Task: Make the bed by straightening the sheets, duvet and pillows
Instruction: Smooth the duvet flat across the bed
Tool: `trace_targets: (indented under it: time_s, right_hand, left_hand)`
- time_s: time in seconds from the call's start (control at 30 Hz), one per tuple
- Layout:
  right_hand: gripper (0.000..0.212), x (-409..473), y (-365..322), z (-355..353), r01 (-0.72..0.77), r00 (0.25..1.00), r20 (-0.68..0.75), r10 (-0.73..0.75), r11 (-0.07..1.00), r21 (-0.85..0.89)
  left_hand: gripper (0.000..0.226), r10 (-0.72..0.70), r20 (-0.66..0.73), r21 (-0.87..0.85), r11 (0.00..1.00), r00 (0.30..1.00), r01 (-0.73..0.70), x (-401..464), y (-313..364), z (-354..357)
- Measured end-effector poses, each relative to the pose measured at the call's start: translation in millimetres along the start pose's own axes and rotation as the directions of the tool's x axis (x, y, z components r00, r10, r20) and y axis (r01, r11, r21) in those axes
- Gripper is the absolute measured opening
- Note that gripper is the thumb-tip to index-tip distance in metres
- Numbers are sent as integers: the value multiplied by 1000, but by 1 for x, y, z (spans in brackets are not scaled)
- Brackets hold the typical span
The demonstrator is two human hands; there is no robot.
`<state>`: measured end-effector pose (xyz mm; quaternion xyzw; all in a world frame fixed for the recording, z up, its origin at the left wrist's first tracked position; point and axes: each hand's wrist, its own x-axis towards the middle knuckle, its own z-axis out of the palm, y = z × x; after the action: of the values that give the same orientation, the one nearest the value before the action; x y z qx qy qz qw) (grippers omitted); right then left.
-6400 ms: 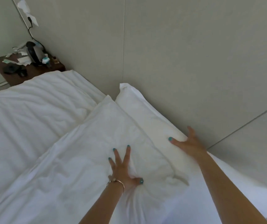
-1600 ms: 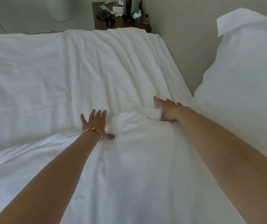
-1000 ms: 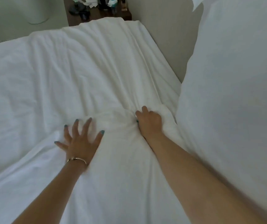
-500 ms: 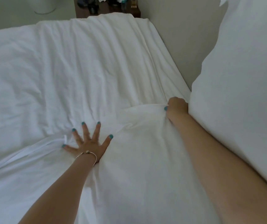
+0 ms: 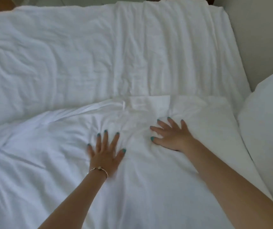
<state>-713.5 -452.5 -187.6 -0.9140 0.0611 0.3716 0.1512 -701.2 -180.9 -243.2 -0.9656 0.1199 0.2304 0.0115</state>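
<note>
1. White pillow (image 5: 149, 179) fills the view from 5 to 8 o'clock; left hand (image 5: 105, 153) and right hand (image 5: 172, 137) both press on it, fingers spread flat, grasping nothing.
2. Two pillows show: the second pillow (image 5: 268, 138) stands at 3 o'clock; one duvet (image 5: 66, 55) lies toward 11.

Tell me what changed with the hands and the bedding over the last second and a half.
The right hand let go of the bunched fold it was gripping and now lies flat with spread fingers on the pillow. The pillow's far end has flattened out. The left hand shifted slightly but stayed open, pressing the pillow. The rumpled duvet and the upright pillow at right stayed put.
</note>
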Motion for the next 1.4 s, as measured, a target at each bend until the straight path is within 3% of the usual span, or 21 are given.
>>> trace_targets:
  time_s: [0.1, 0.2, 0.33, 0.43, 0.6, 0.7, 0.77, 0.83, 0.93, 1.0, 1.17, 1.4]
  right_hand:
    - [53, -1, -26, 18, -204, 975, -97, 199, 978, -41]
    - [52, -5, -87, 36, -371, 903, -226, 365, 928, 19]
    - [63, 2, -188, 77, -277, 920, -225, 321, 938, 208]
    - [64, 14, -274, 101, -284, 921, -135, 365, 868, 407]
    - [57, 46, -426, 124, -178, 949, -205, 241, 943, 282]
    - [64, 73, -489, 106, -19, 949, -293, 114, 952, 307]
    - [72, 92, -518, 97, 0, 953, -285, 99, 945, 327]
    - [83, 112, -536, 96, -78, 963, -232, 133, 970, 230]
    - [92, 136, -544, 112, -181, 972, -146, 185, 983, 38]
    - [93, 148, -545, 117, -212, 968, -138, 209, 977, -3]
    - [91, 164, -549, 114, -235, 965, -119, 233, 972, -7]
    - [83, 153, -546, 124, -168, 967, -183, 177, 984, 61]
  left_hand:
    - [71, 50, 18, -50, 998, 999, -49, -24, -8, 0]
    - [64, 175, 57, -48, 984, 983, -172, -40, -35, -4]
    - [66, 319, 95, 101, 939, 943, -328, -39, -126, -18]
    - [58, 289, 90, 136, 945, 953, -299, -30, -223, -27]
    - [62, 130, 25, 150, 980, 991, -132, -13, -377, -47]
    - [69, 160, -64, 141, 979, 985, -150, -1, -452, -50]
    - [70, 179, -83, 47, 983, 980, -176, 7, -486, -55]
    - [71, 184, -26, -17, 983, 983, -184, 18, -506, -62]
    - [76, 214, -73, -40, 975, 974, -218, 46, -524, -58]
    - [81, 230, 19, -87, 970, 973, -227, 63, -530, -47]
    - [80, 246, 32, -230, 945, 969, -233, 93, -532, -15]
    - [80, 246, 6, -169, 955, 969, -242, 93, -531, -7]
